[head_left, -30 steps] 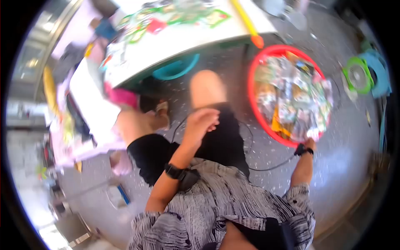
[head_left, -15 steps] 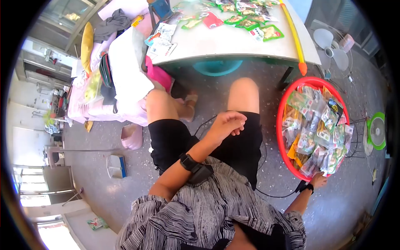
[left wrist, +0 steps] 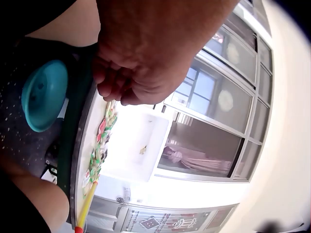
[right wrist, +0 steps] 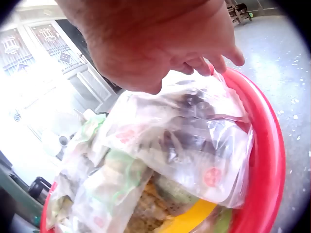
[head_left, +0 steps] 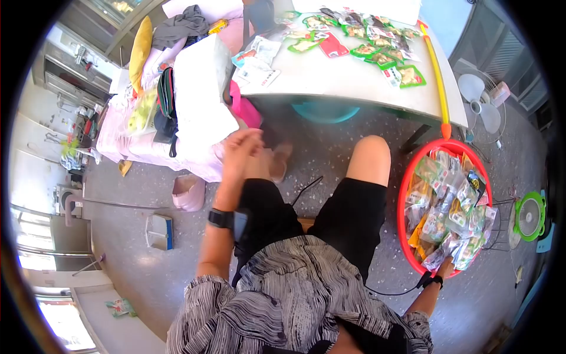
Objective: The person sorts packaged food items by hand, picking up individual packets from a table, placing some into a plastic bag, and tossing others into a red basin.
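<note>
My left hand [head_left: 240, 152] hangs in the air over my left knee, fingers loosely curled, holding nothing. In the left wrist view the fingers [left wrist: 112, 83] fold toward the palm. At the near side of a red plastic basin [head_left: 403, 203], my right hand [head_left: 446, 266] reaches over the rim. Below its fingers [right wrist: 219, 63] lies a clear plastic food packet [right wrist: 194, 145] with dark contents, and the fingertips overlap its upper edge in the right wrist view. Thumb and fingers stand apart. Many more food packets [head_left: 463, 209] fill the basin.
A white table [head_left: 354, 79] ahead bears green-edged packets [head_left: 411, 75], a red packet [head_left: 334, 46] and a yellow stick [head_left: 435, 76]. Beneath it sits a teal basin [head_left: 326, 111]. A pink bin [head_left: 190, 193] stands left, a green fan [head_left: 529, 216] right. A cable [head_left: 392, 293] crosses the floor.
My left hand has moved from over my right thigh leftward to my left knee. The right hand has moved slightly from the basin's rim inward over the packets. The head view has shifted.
</note>
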